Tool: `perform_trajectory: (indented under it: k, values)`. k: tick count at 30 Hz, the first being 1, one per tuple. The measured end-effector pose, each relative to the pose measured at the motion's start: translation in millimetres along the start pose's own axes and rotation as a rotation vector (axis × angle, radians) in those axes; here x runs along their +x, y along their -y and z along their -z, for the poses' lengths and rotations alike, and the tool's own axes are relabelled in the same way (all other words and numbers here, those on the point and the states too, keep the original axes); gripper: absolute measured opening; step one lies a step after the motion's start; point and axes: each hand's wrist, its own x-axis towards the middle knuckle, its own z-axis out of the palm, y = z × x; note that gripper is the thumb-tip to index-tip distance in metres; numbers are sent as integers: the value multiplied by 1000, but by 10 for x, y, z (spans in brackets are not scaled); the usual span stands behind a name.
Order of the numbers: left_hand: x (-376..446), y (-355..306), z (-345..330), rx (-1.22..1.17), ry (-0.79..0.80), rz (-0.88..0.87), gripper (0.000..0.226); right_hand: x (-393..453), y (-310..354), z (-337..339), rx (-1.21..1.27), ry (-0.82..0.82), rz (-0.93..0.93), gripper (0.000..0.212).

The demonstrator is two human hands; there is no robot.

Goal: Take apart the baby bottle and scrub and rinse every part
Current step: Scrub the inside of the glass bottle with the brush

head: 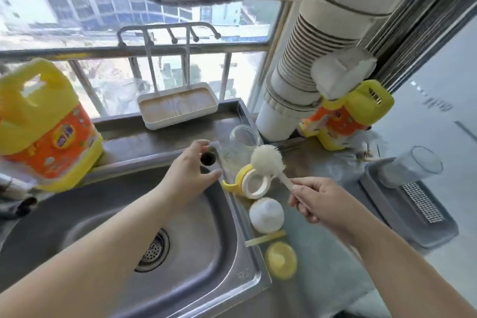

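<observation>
The parts lie on the counter right of the sink. Nearest you: yellow cap, then straw, white dome, collar, and farthest the clear bottle. Your right hand grips the brush handle. Your left hand hovers spread, holding nothing. Likely light and slippery; grasp the bottle around its body.

A daylit sink corner beneath a barred window.

A barred window fills the upper left of the frame, with buildings seen beyond in bright daylight. A steel sink is set at lower left, a steel counter to its right. A wide white drainpipe descends at upper right beside a pale wall.
</observation>
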Motion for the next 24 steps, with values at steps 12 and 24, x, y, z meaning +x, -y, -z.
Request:
perform_trajectory:
  k: [12, 24]
  values:
    - [1039, 9, -624, -32, 214, 98, 103, 434, -91, 398, 19, 15, -27, 27]
    - [453, 118, -25, -79, 53, -36, 83, 630, 363, 261, -262, 169, 185, 25]
